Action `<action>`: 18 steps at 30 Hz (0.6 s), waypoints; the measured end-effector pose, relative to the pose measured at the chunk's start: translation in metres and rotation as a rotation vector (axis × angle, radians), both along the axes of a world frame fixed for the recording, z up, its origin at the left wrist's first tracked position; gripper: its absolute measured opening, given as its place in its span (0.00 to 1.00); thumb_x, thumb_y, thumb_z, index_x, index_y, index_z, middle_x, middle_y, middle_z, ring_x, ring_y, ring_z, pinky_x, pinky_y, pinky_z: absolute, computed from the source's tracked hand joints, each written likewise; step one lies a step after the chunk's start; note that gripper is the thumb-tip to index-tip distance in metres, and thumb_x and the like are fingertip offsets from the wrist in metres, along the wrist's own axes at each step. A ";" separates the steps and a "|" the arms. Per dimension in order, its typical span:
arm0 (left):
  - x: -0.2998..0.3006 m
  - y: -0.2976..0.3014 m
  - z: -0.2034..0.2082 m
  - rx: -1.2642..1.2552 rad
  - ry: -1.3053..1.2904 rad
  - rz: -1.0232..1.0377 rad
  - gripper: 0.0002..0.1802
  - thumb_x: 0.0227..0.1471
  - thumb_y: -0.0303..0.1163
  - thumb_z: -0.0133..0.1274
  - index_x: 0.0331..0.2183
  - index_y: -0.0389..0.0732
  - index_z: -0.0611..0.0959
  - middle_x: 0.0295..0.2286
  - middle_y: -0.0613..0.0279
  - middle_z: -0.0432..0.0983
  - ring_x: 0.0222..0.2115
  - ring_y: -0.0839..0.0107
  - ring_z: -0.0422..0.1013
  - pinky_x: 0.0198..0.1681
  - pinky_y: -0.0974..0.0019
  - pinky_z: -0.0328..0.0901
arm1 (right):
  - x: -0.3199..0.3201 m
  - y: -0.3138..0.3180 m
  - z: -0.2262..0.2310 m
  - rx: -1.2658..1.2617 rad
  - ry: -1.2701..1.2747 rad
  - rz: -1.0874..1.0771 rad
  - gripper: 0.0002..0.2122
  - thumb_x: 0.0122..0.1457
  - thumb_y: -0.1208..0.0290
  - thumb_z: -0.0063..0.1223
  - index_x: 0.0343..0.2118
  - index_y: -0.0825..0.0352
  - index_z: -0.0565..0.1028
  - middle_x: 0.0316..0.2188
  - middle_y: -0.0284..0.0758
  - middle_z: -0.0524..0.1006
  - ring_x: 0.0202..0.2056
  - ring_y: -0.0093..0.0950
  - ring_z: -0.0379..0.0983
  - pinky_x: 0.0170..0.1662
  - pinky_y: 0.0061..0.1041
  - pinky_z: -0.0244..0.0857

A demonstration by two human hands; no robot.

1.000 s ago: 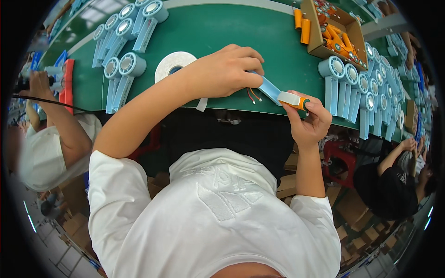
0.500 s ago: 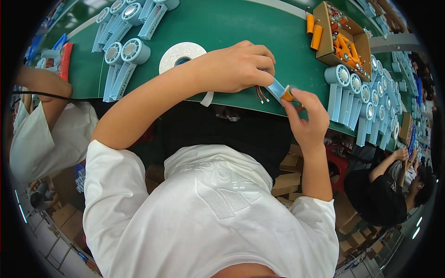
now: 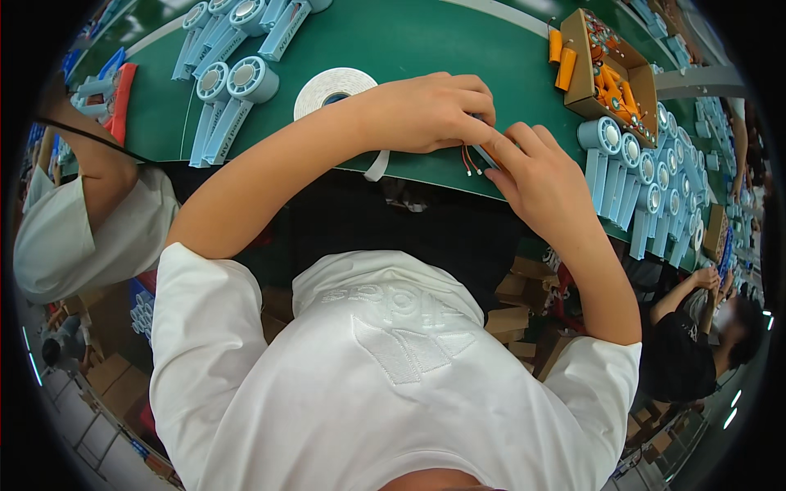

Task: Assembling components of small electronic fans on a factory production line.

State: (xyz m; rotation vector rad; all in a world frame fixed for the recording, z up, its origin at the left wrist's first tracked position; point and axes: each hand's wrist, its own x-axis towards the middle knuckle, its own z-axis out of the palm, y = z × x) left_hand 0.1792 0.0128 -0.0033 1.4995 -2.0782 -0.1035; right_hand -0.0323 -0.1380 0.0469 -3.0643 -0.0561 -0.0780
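My left hand (image 3: 446,113) is closed around a light blue handheld fan at the table's near edge, hiding most of it. Thin wires (image 3: 470,162) with white connectors hang out below that hand. My right hand (image 3: 542,170) is closed at the handle's near end, thumb and fingers on the orange cylindrical battery, which is almost covered by them. Both hands nearly touch. Beyond my left forearm lies a roll of white tape (image 3: 313,92), partly hidden, with its loose strip (image 3: 377,167) hanging over the edge.
Several light blue fans (image 3: 250,80) lie at the left of the green table (image 3: 426,41); more fans (image 3: 602,137) are crowded at the right. A cardboard box (image 3: 580,92) holds orange batteries, with loose batteries (image 3: 566,69) beside it. A co-worker's arm (image 3: 102,172) is at the left.
My right hand has moved up and in over the fan's handle, covering the battery that showed between its fingertips. My left hand keeps its hold on the fan.
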 end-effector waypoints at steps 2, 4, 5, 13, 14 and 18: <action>0.000 -0.001 0.000 0.009 0.025 -0.004 0.08 0.53 0.22 0.67 0.35 0.43 0.86 0.48 0.64 0.80 0.57 0.57 0.74 0.61 0.57 0.72 | 0.000 0.003 0.000 -0.071 0.018 -0.006 0.18 0.62 0.71 0.67 0.54 0.60 0.78 0.44 0.31 0.75 0.41 0.31 0.73 0.42 0.27 0.74; 0.000 -0.001 -0.001 0.005 0.029 -0.007 0.08 0.53 0.22 0.67 0.36 0.43 0.86 0.48 0.64 0.80 0.57 0.57 0.74 0.61 0.58 0.72 | 0.001 0.004 -0.001 -0.090 0.013 -0.007 0.18 0.61 0.70 0.67 0.54 0.60 0.78 0.44 0.30 0.74 0.41 0.31 0.73 0.42 0.27 0.74; 0.000 -0.002 -0.001 0.004 0.032 -0.007 0.09 0.53 0.22 0.67 0.37 0.43 0.86 0.47 0.64 0.79 0.57 0.56 0.74 0.61 0.58 0.72 | 0.001 0.005 -0.003 -0.107 0.005 -0.005 0.18 0.61 0.70 0.67 0.54 0.60 0.78 0.44 0.30 0.74 0.41 0.31 0.73 0.42 0.27 0.74; -0.002 -0.002 -0.003 -0.017 0.048 -0.003 0.09 0.54 0.21 0.67 0.37 0.42 0.86 0.46 0.64 0.79 0.55 0.57 0.74 0.60 0.59 0.72 | 0.002 0.006 0.001 -0.181 0.084 -0.026 0.21 0.61 0.70 0.68 0.57 0.59 0.78 0.47 0.31 0.76 0.45 0.31 0.75 0.45 0.26 0.75; -0.002 -0.001 -0.003 -0.026 0.044 -0.002 0.08 0.54 0.22 0.67 0.37 0.42 0.86 0.46 0.64 0.80 0.55 0.57 0.74 0.60 0.58 0.72 | 0.000 0.002 0.005 -0.112 -0.009 0.016 0.21 0.61 0.71 0.68 0.58 0.60 0.78 0.48 0.31 0.77 0.46 0.31 0.75 0.46 0.25 0.74; -0.003 0.004 -0.005 -0.051 0.034 0.009 0.07 0.53 0.24 0.67 0.34 0.43 0.84 0.45 0.64 0.80 0.53 0.58 0.74 0.60 0.58 0.71 | -0.004 -0.008 0.017 0.105 -0.275 0.152 0.22 0.61 0.73 0.67 0.59 0.62 0.78 0.52 0.32 0.79 0.51 0.30 0.76 0.49 0.23 0.74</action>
